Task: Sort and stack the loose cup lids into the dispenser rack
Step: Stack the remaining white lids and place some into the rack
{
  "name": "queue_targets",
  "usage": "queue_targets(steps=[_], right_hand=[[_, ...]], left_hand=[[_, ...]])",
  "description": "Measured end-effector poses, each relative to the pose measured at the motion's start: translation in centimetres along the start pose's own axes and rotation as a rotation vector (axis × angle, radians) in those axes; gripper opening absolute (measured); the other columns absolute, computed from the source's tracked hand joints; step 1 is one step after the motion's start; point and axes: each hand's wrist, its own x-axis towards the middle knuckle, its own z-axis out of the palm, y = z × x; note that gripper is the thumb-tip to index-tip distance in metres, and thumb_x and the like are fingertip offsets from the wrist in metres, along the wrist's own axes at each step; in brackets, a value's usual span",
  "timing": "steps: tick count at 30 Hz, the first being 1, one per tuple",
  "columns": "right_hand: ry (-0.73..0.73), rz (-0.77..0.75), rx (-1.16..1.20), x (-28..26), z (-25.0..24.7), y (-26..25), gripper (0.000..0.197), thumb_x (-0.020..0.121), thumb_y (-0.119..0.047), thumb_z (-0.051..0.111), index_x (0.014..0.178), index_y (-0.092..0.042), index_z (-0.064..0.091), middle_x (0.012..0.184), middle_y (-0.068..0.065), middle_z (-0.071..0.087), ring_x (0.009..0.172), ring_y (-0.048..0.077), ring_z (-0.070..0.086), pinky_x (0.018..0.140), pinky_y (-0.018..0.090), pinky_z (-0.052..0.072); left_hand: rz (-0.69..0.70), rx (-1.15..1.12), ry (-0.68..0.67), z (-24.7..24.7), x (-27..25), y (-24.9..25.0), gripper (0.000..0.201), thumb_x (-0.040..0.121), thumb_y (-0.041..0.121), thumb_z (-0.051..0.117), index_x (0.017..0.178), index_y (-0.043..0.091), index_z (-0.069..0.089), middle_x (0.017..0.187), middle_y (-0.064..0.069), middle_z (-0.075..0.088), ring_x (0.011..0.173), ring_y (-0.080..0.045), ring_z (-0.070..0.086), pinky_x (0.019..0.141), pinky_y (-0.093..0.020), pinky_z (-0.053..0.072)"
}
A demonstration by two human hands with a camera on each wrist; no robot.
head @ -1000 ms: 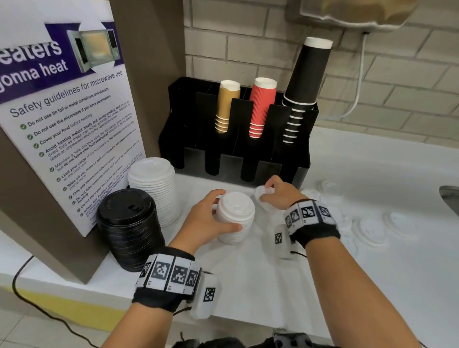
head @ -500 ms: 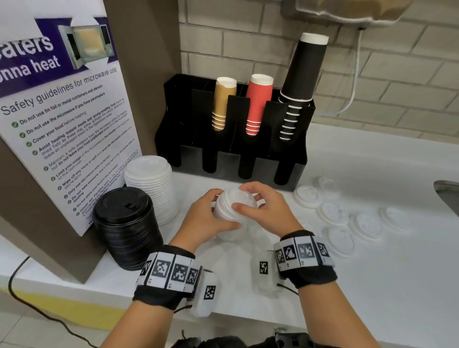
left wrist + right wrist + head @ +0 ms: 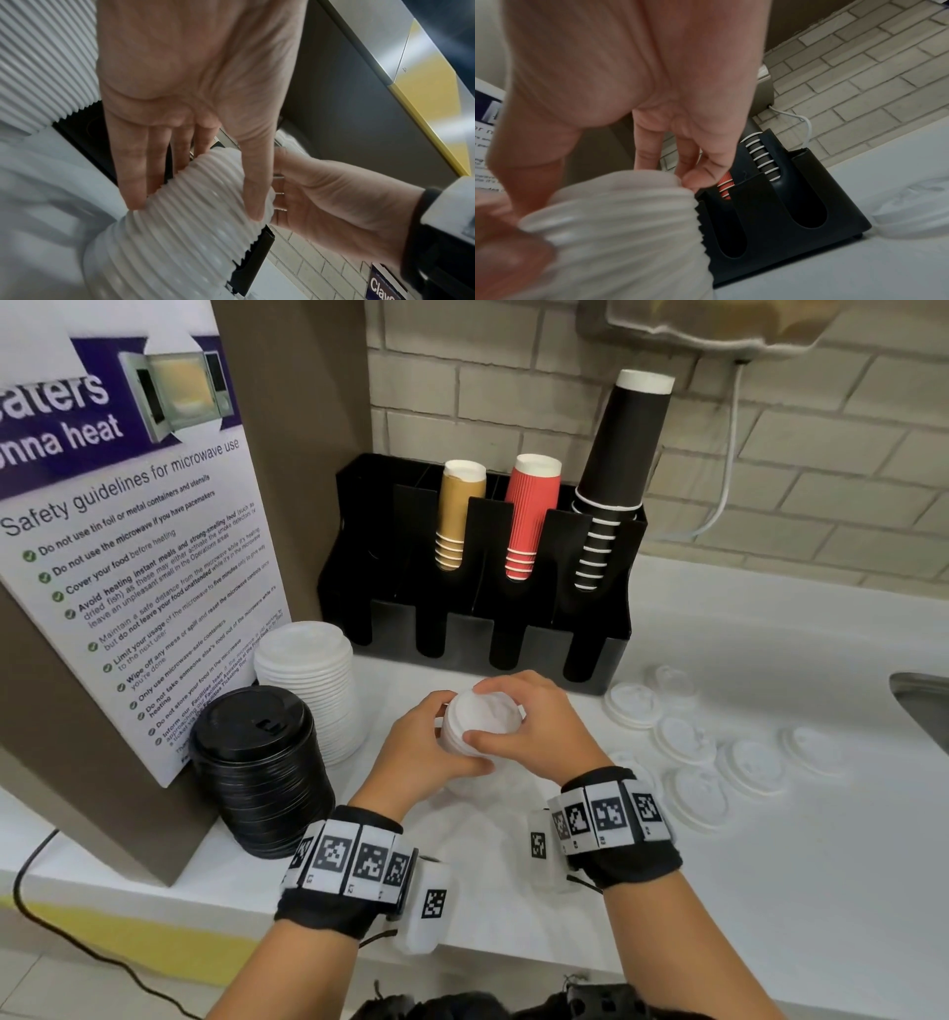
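Two hands share one job now. Behind them the rack [image 3: 477, 588], black moulded plastic with slotted fronts, holds ribbed paper cups in its rear row; the front slots I can see into look empty. Left of me stand a tall white pile [image 3: 308, 680] and a black pile [image 3: 257, 762], both finely ridged down the sides. Between my palms is the small stack [image 3: 475, 726] of thin white lids, held just in front of the rack. My left hand [image 3: 426, 747] wraps its side, fingers and thumb curled round the ridges. My right hand [image 3: 534, 726] presses the top lid down, fingertips hooked over the rim. I judge I'm seating a lid onto the stack. About seven flat round loose lids [image 3: 719, 752] lie on the counter [image 3: 770, 891] to my right; next I should reach for one and keep the stack square.
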Motion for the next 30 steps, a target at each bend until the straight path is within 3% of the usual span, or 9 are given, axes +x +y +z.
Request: queue_targets(steps=[4,8,11,13,15,19,21,25,30], right_hand=[[-0.014,0.003,-0.011,0.0,0.1,-0.1,0.052,0.074,-0.034,0.08,0.122,-0.028,0.061,0.122,-0.005,0.051,0.116,0.013,0.04,0.09,0.021,0.03],[-0.029,-0.01,-0.012,-0.3,0.2,-0.2,0.053,0.074,-0.035,0.08,0.123,-0.028,0.062,0.117,-0.008,0.049,0.115,0.012,0.039,0.092,0.019,0.028],[-0.017,-0.004,0.073,-0.4,-0.4,0.0,0.05,0.076,-0.039,0.078,0.122,-0.03,0.061,0.12,-0.007,0.05,0.115,0.012,0.043,0.095,0.023,0.035],[0.065,0.042,0.089,-0.6,-1.5,0.8,0.044,0.082,-0.04,0.072,0.122,-0.03,0.06,0.12,-0.005,0.051,0.113,0.013,0.048,0.096,0.027,0.039],[0.086,0.166,-0.044,-0.8,-3.1,2.3,0.043,0.086,-0.041,0.066,0.126,-0.025,0.058,0.126,0.001,0.05,0.118,0.019,0.049,0.1,0.029,0.039],[-0.239,0.604,-0.404,-1.8,-5.3,5.7,0.064,0.085,-0.042,0.066,0.142,-0.026,0.041,0.146,0.009,0.034,0.135,0.034,0.034,0.11,0.044,0.034],[-0.285,0.687,-0.426,-2.2,-5.6,6.6,0.071,0.081,-0.034,0.071,0.144,-0.026,0.037,0.148,0.009,0.033,0.135,0.034,0.036,0.109,0.044,0.037],[-0.296,0.671,-0.47,-2.6,-5.5,6.9,0.067,0.078,-0.02,0.074,0.138,-0.019,0.044,0.136,0.009,0.048,0.12,0.028,0.052,0.099,0.036,0.046],[-0.267,0.615,-0.45,-2.7,-5.7,6.3,0.056,0.079,-0.021,0.071,0.13,-0.017,0.049,0.126,0.009,0.052,0.108,0.025,0.056,0.086,0.03,0.045]], left_hand=[[-0.006,0.016,-0.004,0.0,0.1,-0.2,0.069,0.06,0.021,0.091,0.114,0.034,0.049,0.103,0.022,0.055,0.099,-0.01,0.057,0.074,-0.017,0.046],[-0.015,-0.01,-0.032,0.0,0.1,-0.1,0.089,0.059,0.026,0.092,0.131,0.04,0.042,0.108,0.023,0.053,0.102,-0.006,0.056,0.075,-0.017,0.046],[0.023,-0.03,-0.024,0.1,0.2,-0.1,0.076,0.06,0.028,0.091,0.119,0.049,0.047,0.107,0.025,0.058,0.099,0.001,0.057,0.075,-0.015,0.047],[0.026,-0.028,-0.019,0.2,0.2,-0.1,0.073,0.062,0.027,0.09,0.117,0.047,0.047,0.107,0.027,0.056,0.097,0.004,0.055,0.074,-0.011,0.044],[0.018,-0.02,-0.022,0.2,0.3,-0.2,0.076,0.063,0.025,0.09,0.122,0.044,0.046,0.109,0.029,0.052,0.098,0.002,0.052,0.076,-0.011,0.042],[0.013,-0.003,-0.034,0.3,0.5,-0.3,0.078,0.065,0.023,0.089,0.126,0.04,0.045,0.111,0.024,0.05,0.108,-0.011,0.05,0.087,-0.023,0.04],[0.014,0.003,-0.042,0.3,0.6,-0.3,0.076,0.065,0.022,0.089,0.124,0.041,0.043,0.11,0.024,0.049,0.108,-0.012,0.049,0.088,-0.025,0.04],[0.02,0.007,-0.053,0.4,0.7,-0.3,0.073,0.066,0.022,0.088,0.121,0.041,0.044,0.108,0.027,0.049,0.108,-0.012,0.05,0.088,-0.024,0.04],[0.011,0.013,-0.065,0.8,0.5,-0.1,0.073,0.066,0.023,0.088,0.123,0.039,0.045,0.109,0.028,0.05,0.108,-0.011,0.05,0.087,-0.022,0.04]])
